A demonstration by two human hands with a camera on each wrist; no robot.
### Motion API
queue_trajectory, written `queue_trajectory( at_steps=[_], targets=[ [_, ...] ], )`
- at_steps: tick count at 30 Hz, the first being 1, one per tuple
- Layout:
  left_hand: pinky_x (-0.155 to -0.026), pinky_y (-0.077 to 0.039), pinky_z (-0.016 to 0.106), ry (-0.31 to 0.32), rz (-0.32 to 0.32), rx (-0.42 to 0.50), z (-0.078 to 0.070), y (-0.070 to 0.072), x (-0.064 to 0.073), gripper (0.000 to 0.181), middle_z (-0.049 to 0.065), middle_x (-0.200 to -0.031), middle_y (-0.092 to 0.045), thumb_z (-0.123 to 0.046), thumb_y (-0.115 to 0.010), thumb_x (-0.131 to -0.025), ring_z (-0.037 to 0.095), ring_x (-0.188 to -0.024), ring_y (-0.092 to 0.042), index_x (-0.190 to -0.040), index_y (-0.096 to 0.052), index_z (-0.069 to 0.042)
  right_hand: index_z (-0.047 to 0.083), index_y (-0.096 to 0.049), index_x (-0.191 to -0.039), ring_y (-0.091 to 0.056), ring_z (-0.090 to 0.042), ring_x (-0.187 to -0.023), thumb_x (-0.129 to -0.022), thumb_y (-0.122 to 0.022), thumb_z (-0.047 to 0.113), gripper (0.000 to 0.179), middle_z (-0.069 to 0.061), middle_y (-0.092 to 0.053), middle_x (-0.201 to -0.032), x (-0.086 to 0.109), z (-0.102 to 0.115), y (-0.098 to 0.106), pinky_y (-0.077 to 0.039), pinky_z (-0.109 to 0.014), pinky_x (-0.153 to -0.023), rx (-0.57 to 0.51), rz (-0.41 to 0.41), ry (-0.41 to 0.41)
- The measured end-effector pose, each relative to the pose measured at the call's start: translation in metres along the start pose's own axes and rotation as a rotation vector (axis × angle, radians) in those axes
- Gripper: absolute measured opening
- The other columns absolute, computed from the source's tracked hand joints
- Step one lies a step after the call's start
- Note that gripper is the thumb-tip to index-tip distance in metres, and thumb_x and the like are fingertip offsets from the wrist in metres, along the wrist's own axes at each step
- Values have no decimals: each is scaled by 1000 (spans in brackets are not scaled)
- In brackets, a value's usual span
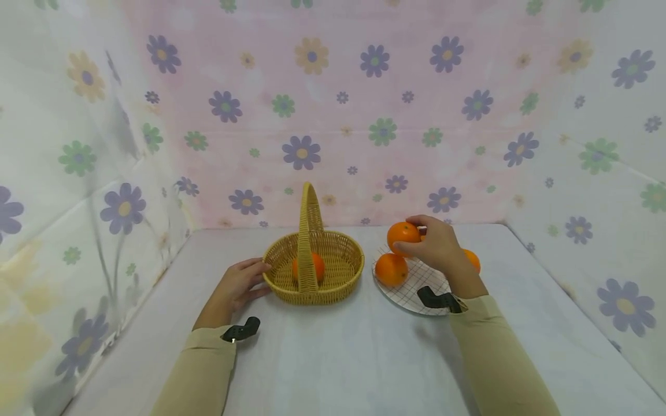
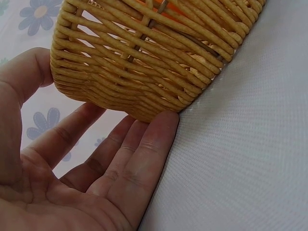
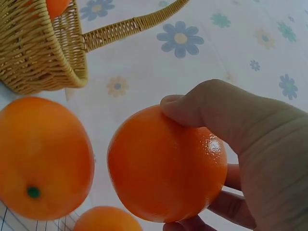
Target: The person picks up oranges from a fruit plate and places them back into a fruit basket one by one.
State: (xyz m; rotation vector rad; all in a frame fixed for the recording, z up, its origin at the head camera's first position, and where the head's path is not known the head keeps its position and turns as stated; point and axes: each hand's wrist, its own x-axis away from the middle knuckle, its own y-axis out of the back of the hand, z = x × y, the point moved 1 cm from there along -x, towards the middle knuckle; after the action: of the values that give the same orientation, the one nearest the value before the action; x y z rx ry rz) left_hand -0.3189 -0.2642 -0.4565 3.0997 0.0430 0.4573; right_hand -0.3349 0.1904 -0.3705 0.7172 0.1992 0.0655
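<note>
My right hand [image 1: 438, 245] grips an orange [image 1: 403, 238] between thumb and fingers, above the back of a white checked plate [image 1: 411, 300]. In the right wrist view the thumb lies across the top of this glossy orange [image 3: 163, 166]. Another orange [image 1: 391, 270] rests at the plate's left side, and one more [image 1: 472, 261] is partly hidden behind my right wrist. My left hand [image 1: 241, 284] touches the left side of a yellow wicker basket [image 1: 333, 297], with its extended fingers [image 2: 156, 144] against the outer weave. One orange [image 1: 317, 267] sits inside, partly behind the handle.
The basket's tall arched handle [image 1: 307, 231] rises over its middle. A white cloth [image 1: 322, 358] covers the table. Flower-patterned sheets [image 1: 343, 115] stand behind and at both sides. Dark curved mounts [image 1: 244, 329] stick out at both sleeve cuffs.
</note>
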Motion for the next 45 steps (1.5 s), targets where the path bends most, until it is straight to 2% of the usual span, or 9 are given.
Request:
queue_trajectory(
  at_steps=[5, 14, 20, 27, 33, 38, 45],
  targets=[
    [-99, -60, 46, -9, -5, -7, -1, 0, 0, 59, 15, -152, -54, -28, -68, -99, 28, -132, -60, -152, -50, -8, 17, -58, -143, -61, -33, -125, -82, -85, 46, 73, -9, -62, -139, -2, 13, -5, -63, -47, -93, -28, -1, 17],
    [-98, -60, 45, 4, -6, -19, 1, 0, -1, 61, 14, -149, -57, -29, -69, -98, 22, -124, -65, -152, -50, -9, 21, -60, -144, -63, -31, -121, -79, -87, 50, 76, -11, -64, -137, -5, 34, -17, -61, -47, -96, -107, 1, -4],
    [-98, -61, 45, 2, -5, -13, 3, -1, 1, 60, 14, -149, -57, -28, -70, -98, 22, -123, -65, -151, -50, -7, 21, -62, -140, -63, -29, -121, -78, -88, 48, 73, -4, -65, -135, -5, 37, -28, -62, -45, -90, -86, 23, 34],
    [-98, -60, 43, -14, 11, -10, -1, 0, 0, 62, 15, -150, -55, -28, -70, -98, 22, -123, -65, -153, -48, -7, 22, -66, -136, -65, -26, -112, -77, -89, 48, 69, -3, -67, -127, -4, 51, -37, -63, -45, -86, -71, 19, 84],
    [-99, -60, 43, -13, 23, -3, -2, -1, -1, 60, 15, -151, -55, -27, -68, -100, 22, -124, -65, -153, -48, -7, 21, -65, -139, -65, -25, -114, -78, -88, 49, 71, -1, -66, -131, -5, 55, -47, -63, -43, -86, -15, 37, 105],
    [-99, -60, 43, 2, 16, 2, -2, 0, -1, 63, 15, -152, -54, -29, -70, -99, 23, -127, -63, -154, -47, -8, 21, -63, -142, -65, -23, -116, -77, -89, 52, 76, 2, -66, -133, -6, 57, -52, -64, -40, -85, -19, 52, 120],
    [-99, -60, 43, 11, 11, -1, -1, 0, 1, 65, 15, -153, -53, -30, -70, -99, 25, -131, -61, -155, -46, -9, 21, -63, -142, -64, -22, -120, -76, -90, 51, 78, 3, -64, -140, -5, 63, -61, -63, -42, -90, -17, 84, 102]
  ],
)
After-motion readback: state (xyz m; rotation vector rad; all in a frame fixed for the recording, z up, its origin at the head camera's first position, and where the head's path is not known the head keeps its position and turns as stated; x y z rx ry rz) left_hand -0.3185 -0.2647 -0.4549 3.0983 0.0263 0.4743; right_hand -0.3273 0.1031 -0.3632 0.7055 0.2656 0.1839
